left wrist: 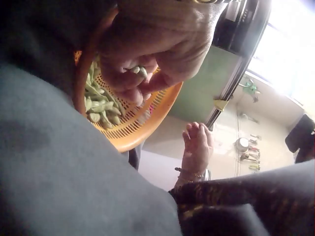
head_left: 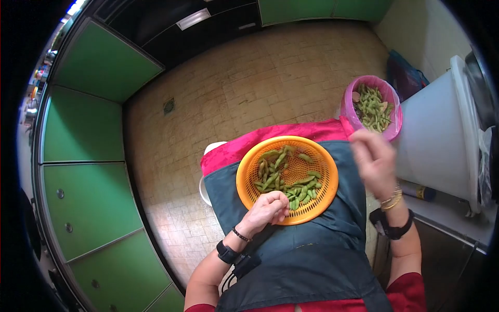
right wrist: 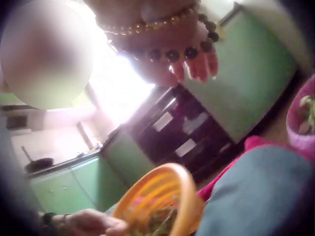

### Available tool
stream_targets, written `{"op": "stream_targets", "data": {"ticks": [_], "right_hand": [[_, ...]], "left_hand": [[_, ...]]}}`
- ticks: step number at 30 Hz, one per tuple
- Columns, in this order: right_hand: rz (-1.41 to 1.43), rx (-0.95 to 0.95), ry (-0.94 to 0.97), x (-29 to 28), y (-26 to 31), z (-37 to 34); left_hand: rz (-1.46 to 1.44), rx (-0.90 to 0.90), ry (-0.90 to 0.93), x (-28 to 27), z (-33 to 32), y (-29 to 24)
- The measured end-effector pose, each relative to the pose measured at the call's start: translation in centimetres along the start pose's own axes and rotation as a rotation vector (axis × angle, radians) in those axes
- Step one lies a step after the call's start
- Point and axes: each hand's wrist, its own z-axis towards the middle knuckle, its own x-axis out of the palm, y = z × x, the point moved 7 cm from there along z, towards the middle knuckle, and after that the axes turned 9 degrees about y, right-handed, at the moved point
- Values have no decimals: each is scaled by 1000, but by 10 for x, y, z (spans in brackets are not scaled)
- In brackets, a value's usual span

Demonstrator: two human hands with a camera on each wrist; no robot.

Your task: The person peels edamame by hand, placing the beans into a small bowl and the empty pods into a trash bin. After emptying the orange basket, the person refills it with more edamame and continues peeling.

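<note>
An orange plastic basket [head_left: 332, 182] rests on the person's apron-covered lap. Green bean pods [head_left: 271, 179], edamame-like, lie in it, mostly along its left and front sides. The left hand [head_left: 266, 209] is at the basket's near rim with fingers curled. In the left wrist view, pale green beans [left wrist: 141, 72] show between its thumb and fingers. Off to the basket's right, the right hand [head_left: 375, 158] is raised and blurred, close to the pink bin. In the right wrist view its fingers [right wrist: 201, 69] hang loosely, with nothing seen in them.
A pink-lined bin [head_left: 397, 118] with pods and husks [head_left: 373, 106] inside stands at the right. Beside it is a large white container [head_left: 429, 135]. Green cabinets [head_left: 83, 125] line the left, and a tiled floor [head_left: 228, 83] lies ahead. Pink cloth [head_left: 223, 156] edges the lap.
</note>
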Motion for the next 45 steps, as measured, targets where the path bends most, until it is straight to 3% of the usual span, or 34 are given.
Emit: {"op": "stream_targets", "data": {"ticks": [1,2,3,5,8,12,14,18,19,23,28,30,33,39,45], "right_hand": [[26,-60,154,26,11,-2],[69,-212,155,53,21,-6],[76,-202,300,80,23,-9],[60,-282,358,123,22,-11],[-154,-177,444,161,8,-1],[-359,-187,524,188,-6,1],[-408,-199,596,194,-12,-7],[-360,-185,522,180,-12,-11],[-241,-200,404,169,-7,-10],[317,212,454,157,-14,-16],[777,316,442,168,-7,-45],[597,254,506,166,1,-47],[321,-128,286,154,16,-42],[364,52,452,153,11,-52],[307,-83,371,146,18,-51]], "left_hand": [[6,-7,6,0,0,1],[14,-15,12,0,1,2],[22,-22,18,0,0,2],[19,-14,26,0,-1,1],[2,7,24,0,-1,1],[-36,23,18,0,0,1],[-45,29,25,-1,0,2],[-80,35,42,-4,2,3],[-89,32,38,-5,2,2],[-210,39,47,-6,3,1],[-275,29,53,-6,4,1],[-282,79,45,-6,3,-3],[-340,134,18,-10,2,-3],[-339,144,-78,-13,1,-3],[-200,40,-35,-11,-2,-1]]}}
